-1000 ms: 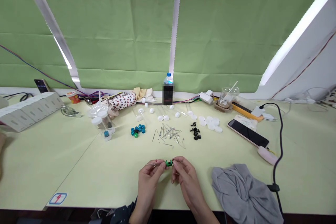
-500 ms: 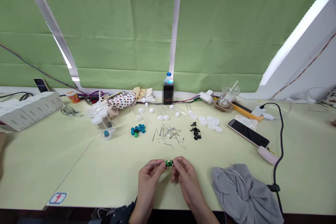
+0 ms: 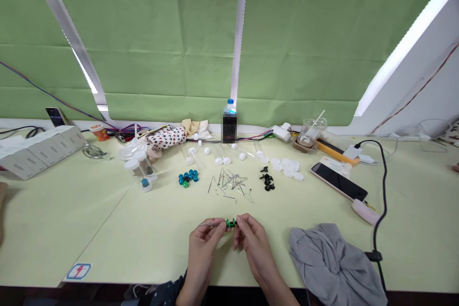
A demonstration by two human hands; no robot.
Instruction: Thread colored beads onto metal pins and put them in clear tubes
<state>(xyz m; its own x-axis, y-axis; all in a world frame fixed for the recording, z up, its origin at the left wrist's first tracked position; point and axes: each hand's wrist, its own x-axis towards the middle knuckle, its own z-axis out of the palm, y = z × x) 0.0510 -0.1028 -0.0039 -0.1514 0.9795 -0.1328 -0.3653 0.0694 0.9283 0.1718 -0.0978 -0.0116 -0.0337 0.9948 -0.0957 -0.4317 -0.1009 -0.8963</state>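
Observation:
Close above the near part of the table, my left hand (image 3: 202, 246) pinches the left end of a small green and black spool-like part (image 3: 231, 223). A thin metal pin (image 3: 205, 224) sticks out leftward from the same fingers. On the other end of the part, the thumb and fingers of my right hand (image 3: 256, 246) are closed in a pinch. Beyond the hands lie a loose pile of bent metal pins (image 3: 233, 180), a group of blue balls (image 3: 188, 175) with one green ball (image 3: 185, 184), and several small black pieces (image 3: 267, 181).
White round caps (image 3: 289, 166) and clear tubes lie behind the small parts. A bottle (image 3: 230, 126) stands at the back. To the right are a phone (image 3: 339, 181), a black cable (image 3: 384, 186) and a grey cloth (image 3: 333, 263). White boxes (image 3: 43, 150) and lidded jars (image 3: 134, 168) stand left.
Both hands keep their pinch on the green and black part in nearly the same place. The pin at my left fingers shows a little more plainly.

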